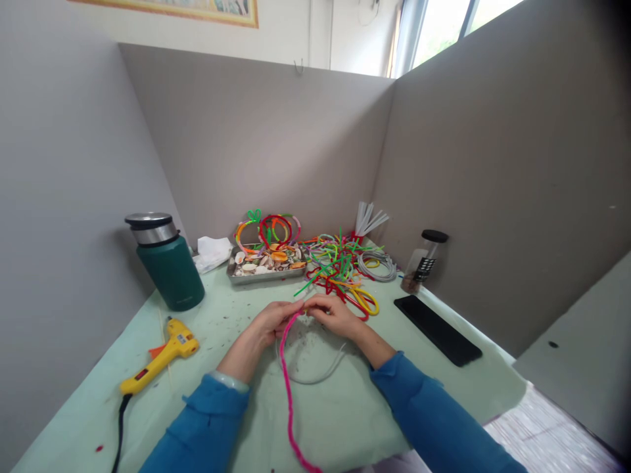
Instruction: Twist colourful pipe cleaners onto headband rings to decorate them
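Observation:
My left hand (pixel 276 322) and my right hand (pixel 331 315) meet at the middle of the table, fingertips touching. Both are pinched on the upper end of a pink pipe cleaner (pixel 288 401), whose long tail hangs down toward the table's front edge. A thin grey-white hoop (pixel 315 381) curves below my hands, its right end free; its upper left part runs behind the pink strand near my left hand. A small yellow-green bit shows between my fingertips.
A yellow glue gun (pixel 160 355) and a green flask (pixel 170 269) stand at left. Behind my hands are a metal tray (pixel 266 278) of shells and tangled colourful pipe cleaners (pixel 340 263). At right are a clear bottle (pixel 424 263) and a black phone-like slab (pixel 438 330).

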Tool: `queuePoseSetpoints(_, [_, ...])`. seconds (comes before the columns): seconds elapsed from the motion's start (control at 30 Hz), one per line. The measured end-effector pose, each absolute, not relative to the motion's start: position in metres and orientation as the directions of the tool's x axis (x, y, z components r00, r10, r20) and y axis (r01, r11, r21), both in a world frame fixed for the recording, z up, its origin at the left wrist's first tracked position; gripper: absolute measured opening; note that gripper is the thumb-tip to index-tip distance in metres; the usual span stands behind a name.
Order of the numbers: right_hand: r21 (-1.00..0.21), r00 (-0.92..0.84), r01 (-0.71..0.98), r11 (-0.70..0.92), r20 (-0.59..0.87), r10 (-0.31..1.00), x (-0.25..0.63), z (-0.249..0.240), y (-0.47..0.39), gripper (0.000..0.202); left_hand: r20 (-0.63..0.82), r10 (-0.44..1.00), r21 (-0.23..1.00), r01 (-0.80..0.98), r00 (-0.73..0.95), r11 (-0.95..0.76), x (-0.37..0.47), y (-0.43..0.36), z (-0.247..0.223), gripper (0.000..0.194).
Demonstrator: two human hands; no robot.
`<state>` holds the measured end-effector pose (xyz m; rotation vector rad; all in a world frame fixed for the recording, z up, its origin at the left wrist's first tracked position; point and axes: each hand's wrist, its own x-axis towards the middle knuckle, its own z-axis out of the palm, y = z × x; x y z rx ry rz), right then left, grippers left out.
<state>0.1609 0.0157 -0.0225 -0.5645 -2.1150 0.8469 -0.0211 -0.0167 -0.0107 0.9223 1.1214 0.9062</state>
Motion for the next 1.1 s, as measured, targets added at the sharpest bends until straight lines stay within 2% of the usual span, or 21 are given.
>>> queuePoseSetpoints(0.23, [-0.797,-0.582,0.160,0.582,0.400,0.708,0.161,-0.028,0.018,0.022,-0.285,0.931,0.951,-0.049,0.227,0.304,-0.022,-0.020,-0.008,0.043])
queuePoseSetpoints(0.4, [-0.769,-0.585,0.194,0.609,0.408,0.701,0.160,-0.031,0.019,0.024,-0.254,0.945,0.965,-0.007,0.205,0.261,-0.021,-0.019,-0.011,0.045])
queuePoseSetpoints(0.63, [-0.762,-0.560,0.236,0.603,0.400,0.725,0.158,-0.034,0.019,0.022,-0.179,0.982,0.973,0.157,0.052,0.169,-0.012,-0.019,-0.012,0.033])
queuePoseSetpoints(0.83, [-0.761,-0.550,0.263,0.594,0.387,0.740,0.157,-0.038,0.020,0.018,-0.057,0.998,0.979,0.194,0.006,0.055,-0.010,-0.013,-0.024,0.020])
queuePoseSetpoints(0.97, [-0.734,-0.558,0.302,0.608,0.381,0.737,0.158,-0.040,0.021,0.017,0.031,0.999,0.924,0.381,0.019,-0.036,-0.013,-0.009,-0.030,0.022])
queuePoseSetpoints(1.1, [-0.647,-0.565,0.379,0.662,0.405,0.719,0.158,-0.036,0.018,0.011,0.052,0.998,0.845,0.531,0.026,-0.058,-0.014,-0.010,-0.028,0.025])
